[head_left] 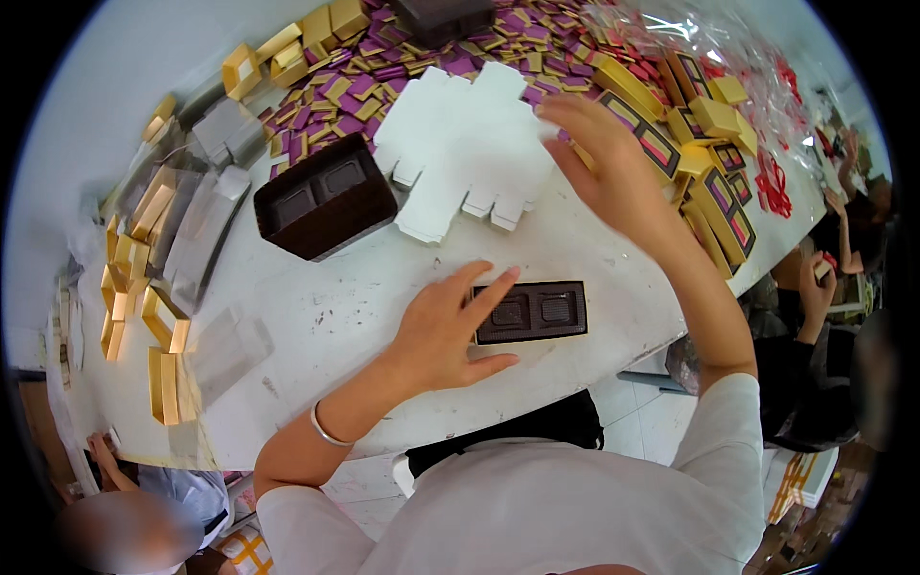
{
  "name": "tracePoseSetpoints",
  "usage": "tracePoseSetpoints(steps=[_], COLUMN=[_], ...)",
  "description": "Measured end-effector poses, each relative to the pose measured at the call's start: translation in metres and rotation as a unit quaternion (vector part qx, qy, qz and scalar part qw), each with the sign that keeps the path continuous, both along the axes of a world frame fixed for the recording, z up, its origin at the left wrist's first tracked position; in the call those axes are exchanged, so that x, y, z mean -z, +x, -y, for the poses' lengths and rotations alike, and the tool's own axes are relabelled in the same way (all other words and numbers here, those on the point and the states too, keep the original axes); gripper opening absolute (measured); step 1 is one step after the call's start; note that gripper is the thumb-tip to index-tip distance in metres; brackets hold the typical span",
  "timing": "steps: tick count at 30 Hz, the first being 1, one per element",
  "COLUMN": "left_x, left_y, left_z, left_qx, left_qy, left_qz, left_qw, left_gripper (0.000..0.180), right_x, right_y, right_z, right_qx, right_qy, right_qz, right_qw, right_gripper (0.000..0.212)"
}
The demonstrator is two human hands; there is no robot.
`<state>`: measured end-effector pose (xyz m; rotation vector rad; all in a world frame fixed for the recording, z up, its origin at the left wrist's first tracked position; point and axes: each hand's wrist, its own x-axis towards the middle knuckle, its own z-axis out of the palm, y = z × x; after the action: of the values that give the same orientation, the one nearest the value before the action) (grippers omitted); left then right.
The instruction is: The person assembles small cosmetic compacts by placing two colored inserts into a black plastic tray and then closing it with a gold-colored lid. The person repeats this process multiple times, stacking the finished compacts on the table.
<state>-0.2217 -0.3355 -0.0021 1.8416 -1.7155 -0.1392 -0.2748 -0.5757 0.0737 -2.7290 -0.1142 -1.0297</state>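
Note:
On the white table right in front of me lies a dark brown two-compartment plastic tray (532,311). My left hand (441,331) is at its left end, fingers spread, the index finger reaching over the tray's edge and the thumb apart from it in front. Farther off, my right hand (609,163) is raised at the right side of a pile of flat white cut-out card pieces (470,144). Its fingers are stretched out with a gap to the thumb, and nothing shows between them. To the left of the pile stands a stack of the same brown trays (326,201).
Purple-and-gold wrapped pieces (345,101) heap up at the back. Filled gold boxes (724,216) sit on the right, near clear wrappers with red ribbon (771,187). Gold sleeves (165,316) and clear plastic covers (206,235) line the left. Other people work at both sides.

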Motion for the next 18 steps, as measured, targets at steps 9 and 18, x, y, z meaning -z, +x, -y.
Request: tracePoseSetpoints(steps=[9, 18], left_x=[0.009, 0.015], left_y=[-0.001, 0.0], left_z=[-0.006, -0.002], left_qx=[-0.016, -0.022], left_qy=[0.015, -0.006], left_qz=[0.087, 0.046], left_qw=[0.996, 0.999], left_gripper=[0.078, 0.075], right_x=[0.033, 0.015], right_y=[0.228, 0.211], right_z=[0.013, 0.046], right_qx=[0.146, 0.052], right_qy=[0.102, 0.195], right_qz=[-0.286, -0.162], right_qw=[0.941, 0.966], right_gripper=[0.03, 0.027])
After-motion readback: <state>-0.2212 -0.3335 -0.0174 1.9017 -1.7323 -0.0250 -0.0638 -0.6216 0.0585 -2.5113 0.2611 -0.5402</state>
